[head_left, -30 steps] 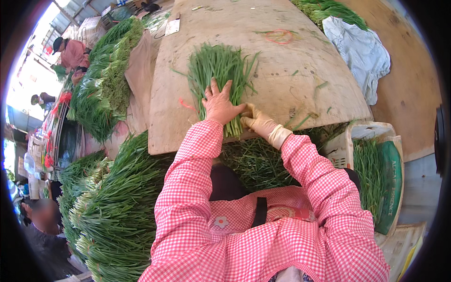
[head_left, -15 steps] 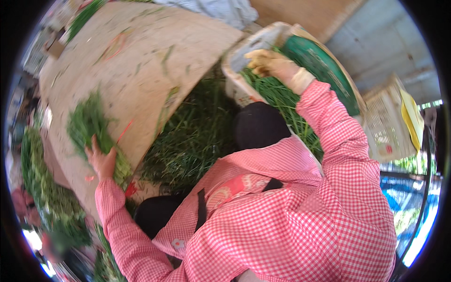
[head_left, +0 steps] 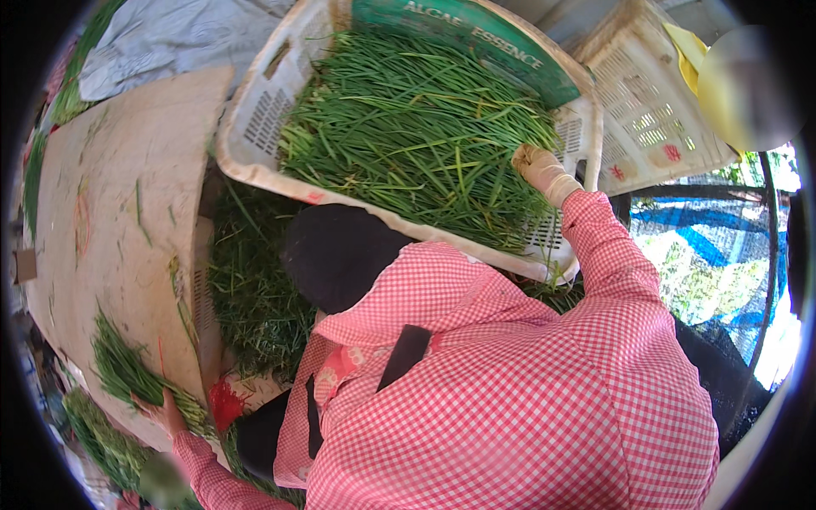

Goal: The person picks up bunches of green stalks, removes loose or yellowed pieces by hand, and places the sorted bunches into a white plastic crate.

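Reaching into the white plastic crate (head_left: pixel 255 127), the gloved right hand (head_left: pixel 537 166) closes around long green chives (head_left: pixel 408 127) piled there, near the crate's right wall. The left hand (head_left: pixel 161 414) presses flat on a small chive bundle (head_left: pixel 127 370) lying on the cardboard sheet (head_left: pixel 110 212).

Crates: you have two white plastic ones, one (head_left: pixel 255 127) full of green chives (head_left: pixel 416 127), one (head_left: pixel 646 110) beside it.
Boards: one brown board (head_left: pixel 119 212).
Bundles: one chive bundle (head_left: pixel 127 374) on it.
Cloths: one grey cloth (head_left: pixel 170 38).
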Demonstrator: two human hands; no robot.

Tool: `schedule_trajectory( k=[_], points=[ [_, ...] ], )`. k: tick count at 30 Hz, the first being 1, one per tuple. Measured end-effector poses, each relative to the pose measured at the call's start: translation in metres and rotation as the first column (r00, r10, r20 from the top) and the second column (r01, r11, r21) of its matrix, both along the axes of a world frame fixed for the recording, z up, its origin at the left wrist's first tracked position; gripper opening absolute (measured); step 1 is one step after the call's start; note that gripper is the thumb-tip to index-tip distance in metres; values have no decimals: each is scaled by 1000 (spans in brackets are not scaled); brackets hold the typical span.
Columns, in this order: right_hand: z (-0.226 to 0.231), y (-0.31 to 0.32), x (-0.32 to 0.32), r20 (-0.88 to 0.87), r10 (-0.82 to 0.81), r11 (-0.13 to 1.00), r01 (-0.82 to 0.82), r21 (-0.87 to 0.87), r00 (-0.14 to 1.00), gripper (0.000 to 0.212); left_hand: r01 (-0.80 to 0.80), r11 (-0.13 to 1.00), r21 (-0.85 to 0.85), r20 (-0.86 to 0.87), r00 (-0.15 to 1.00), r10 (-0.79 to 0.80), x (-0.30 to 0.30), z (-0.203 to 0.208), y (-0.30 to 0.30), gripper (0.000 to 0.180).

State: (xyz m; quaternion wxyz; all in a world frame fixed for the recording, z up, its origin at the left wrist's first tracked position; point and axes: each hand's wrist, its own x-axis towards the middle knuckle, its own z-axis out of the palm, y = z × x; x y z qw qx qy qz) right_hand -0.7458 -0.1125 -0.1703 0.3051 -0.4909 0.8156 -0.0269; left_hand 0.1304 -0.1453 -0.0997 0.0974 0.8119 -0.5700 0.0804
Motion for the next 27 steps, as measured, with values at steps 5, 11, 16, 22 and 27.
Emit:
schedule_trajectory(
  k=[5, 11, 16, 22, 27],
  points=[
    [17, 29, -17, -176, -48, 986, 74, 147, 983, 67, -32, 999, 23, 25, 999, 32, 26, -1, 8, 86],
    [-2, 38, -1, -194, -53, 939, 114, 323, 980, 99, -142, 985, 99, -15, 990, 144, 4, 1, -6, 89],
    [-1, 32, 18, -123, 5, 904, 48, 424, 992, 99, -118, 992, 45, 32, 993, 117, 13, -7, -5, 89],
    [25, -2, -51, -93, -74, 966, 94, 239, 993, 92, -119, 986, 117, -46, 991, 125, 39, -5, -3, 92],
    [-5, -27, -60, -436, -80, 928, 227, 296, 896, 99, -144, 978, 149, -129, 978, 164, 10, 15, -12, 98]
  ],
)
